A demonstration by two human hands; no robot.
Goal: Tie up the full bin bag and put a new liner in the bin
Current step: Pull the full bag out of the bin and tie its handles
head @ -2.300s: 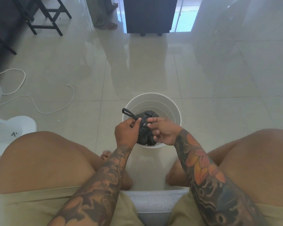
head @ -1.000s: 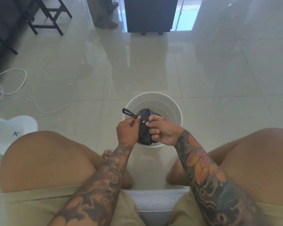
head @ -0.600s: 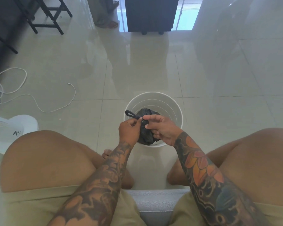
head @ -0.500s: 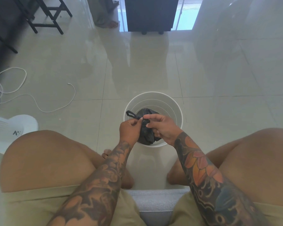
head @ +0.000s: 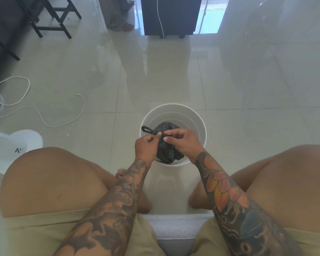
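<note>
A round white bin (head: 181, 109) stands on the tiled floor between my knees. Over its near side I hold a black bin bag (head: 165, 152), bunched and hanging down into the bin. My left hand (head: 146, 147) pinches a twisted black handle strip of the bag, whose looped end (head: 146, 129) sticks out to the left. My right hand (head: 183, 142) pinches the bag's top right beside my left fingers, thumb and forefinger closed on the plastic. The lower part of the bag is hidden behind my hands.
A white fan base (head: 17, 146) stands at the left, with a white cable (head: 44, 115) looping across the floor. Black chair legs (head: 54, 21) and a dark cabinet (head: 171, 15) are at the back. Another person's bare foot (head: 125, 26) is near the cabinet. I sit on a grey seat (head: 175, 231).
Both hands have drawn closer together at the bag's top and shifted slightly up over the bin. The loop end has moved a little to the right and now sits lower.
</note>
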